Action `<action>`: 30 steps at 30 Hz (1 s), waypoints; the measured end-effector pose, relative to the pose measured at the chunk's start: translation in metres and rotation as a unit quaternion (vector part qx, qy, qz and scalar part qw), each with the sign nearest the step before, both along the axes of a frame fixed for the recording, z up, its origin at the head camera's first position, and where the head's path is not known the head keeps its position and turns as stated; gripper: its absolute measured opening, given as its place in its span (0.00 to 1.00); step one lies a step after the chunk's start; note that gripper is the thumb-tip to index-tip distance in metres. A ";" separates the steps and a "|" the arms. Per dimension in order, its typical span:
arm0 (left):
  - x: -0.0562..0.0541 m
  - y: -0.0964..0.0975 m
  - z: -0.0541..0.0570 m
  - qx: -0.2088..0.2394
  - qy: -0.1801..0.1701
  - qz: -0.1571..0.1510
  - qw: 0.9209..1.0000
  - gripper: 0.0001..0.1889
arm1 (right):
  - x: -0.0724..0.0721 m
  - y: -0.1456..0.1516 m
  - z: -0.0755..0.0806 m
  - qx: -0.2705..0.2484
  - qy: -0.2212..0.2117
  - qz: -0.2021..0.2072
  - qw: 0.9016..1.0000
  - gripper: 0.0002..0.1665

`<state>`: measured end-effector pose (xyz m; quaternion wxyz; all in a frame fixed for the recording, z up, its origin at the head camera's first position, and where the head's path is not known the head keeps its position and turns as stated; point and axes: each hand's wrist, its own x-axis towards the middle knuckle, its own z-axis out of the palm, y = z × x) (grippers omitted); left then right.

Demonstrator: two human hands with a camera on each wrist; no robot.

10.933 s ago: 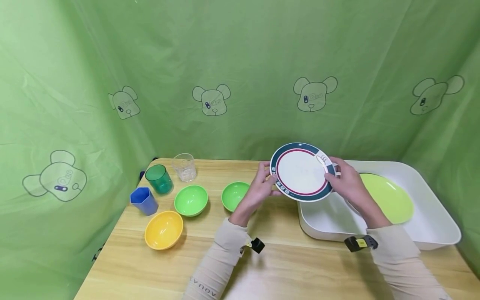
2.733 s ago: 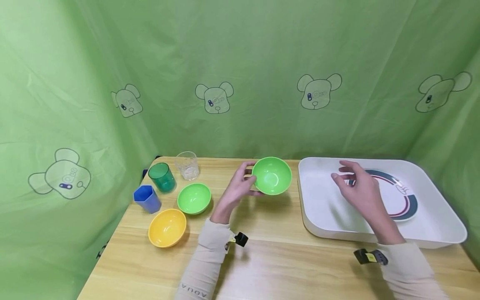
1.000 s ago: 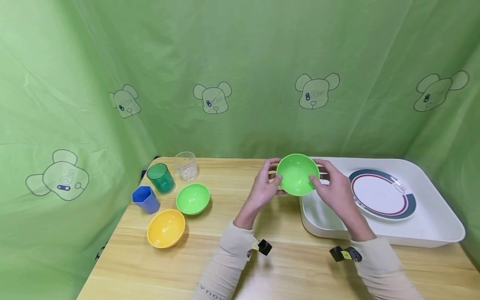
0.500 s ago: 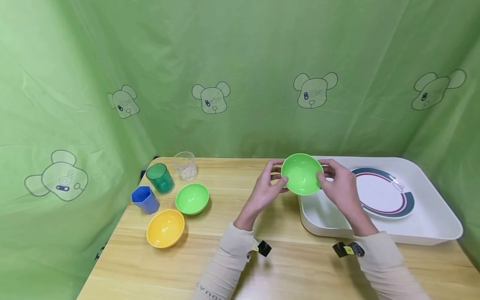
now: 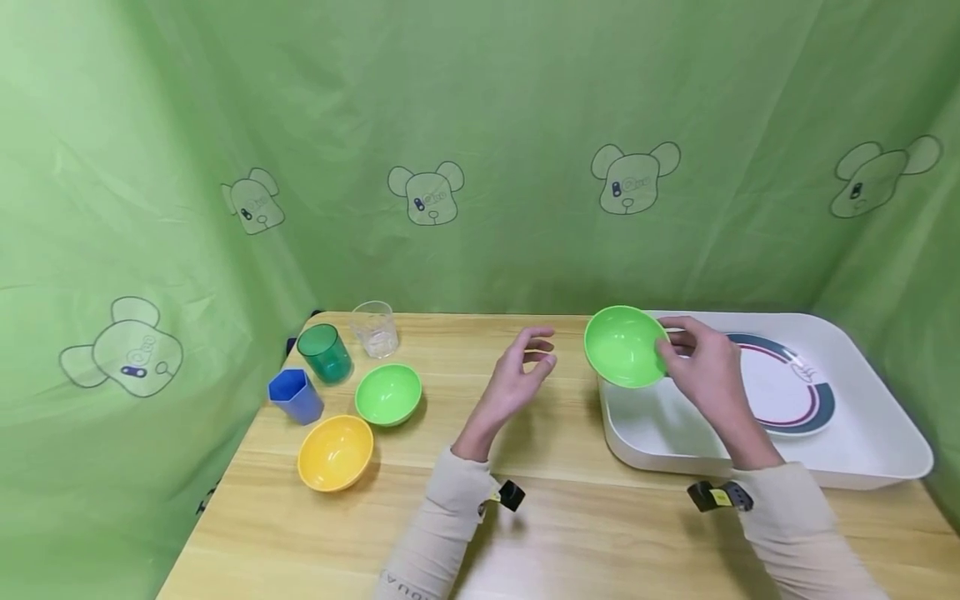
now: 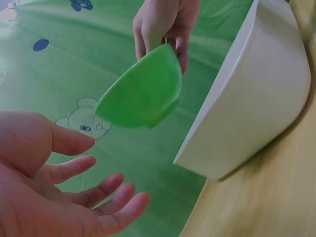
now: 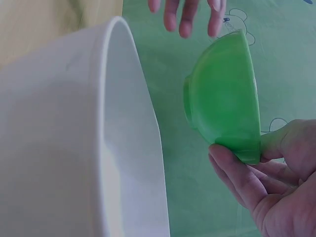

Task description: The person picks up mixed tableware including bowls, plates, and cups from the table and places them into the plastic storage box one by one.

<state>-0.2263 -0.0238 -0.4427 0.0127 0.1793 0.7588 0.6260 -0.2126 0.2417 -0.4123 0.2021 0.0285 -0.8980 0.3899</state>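
Note:
A light green bowl (image 5: 624, 347) hangs in the air over the left end of the white tub (image 5: 652, 461). My right hand (image 5: 705, 371) pinches its right rim, thumb inside and fingers beneath, as the right wrist view also shows of the bowl (image 7: 224, 94). My left hand (image 5: 512, 379) is apart from the bowl, to its left, its fingers spread and loosely bent with nothing between them; the left wrist view shows this hand (image 6: 64, 182) below and left of the bowl (image 6: 143, 91). Inside the tub lies a white plate (image 5: 776, 387) with a dark teal rim, partly hidden behind my right hand.
At the table's left stand a second green bowl (image 5: 388, 395), an orange bowl (image 5: 335, 453), a blue hexagonal cup (image 5: 296, 397), a green cup (image 5: 326, 354) and a clear glass (image 5: 376, 330). A green curtain (image 5: 525, 250) closes off the back.
Both hands held the green bowl half a second ago. My left hand has let go and drawn back left, while my right hand has carried the bowl slightly right. Earlier, the plate went into the tub.

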 end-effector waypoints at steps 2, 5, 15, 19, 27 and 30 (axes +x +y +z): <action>-0.001 -0.005 -0.001 -0.004 0.003 0.007 1.000 0.20 | 0.000 0.004 -0.001 0.000 -0.002 0.001 1.000 0.18; -0.003 -0.012 -0.004 -0.005 0.010 0.014 1.000 0.19 | 0.002 0.010 -0.002 0.004 -0.003 -0.005 1.000 0.18; -0.004 -0.034 -0.010 -0.017 0.002 0.040 0.999 0.20 | 0.008 0.024 -0.004 0.027 -0.031 -0.012 0.999 0.19; -0.004 -0.041 -0.011 -0.016 0.000 0.052 0.998 0.19 | 0.009 0.028 -0.008 0.040 -0.029 -0.009 0.999 0.19; -0.002 -0.051 -0.017 -0.015 -0.004 0.070 0.997 0.20 | 0.011 0.035 -0.020 0.080 -0.024 -0.004 0.996 0.15; -0.002 -0.056 -0.018 -0.023 -0.006 0.076 0.997 0.20 | 0.012 0.037 -0.023 0.090 -0.031 0.005 0.995 0.15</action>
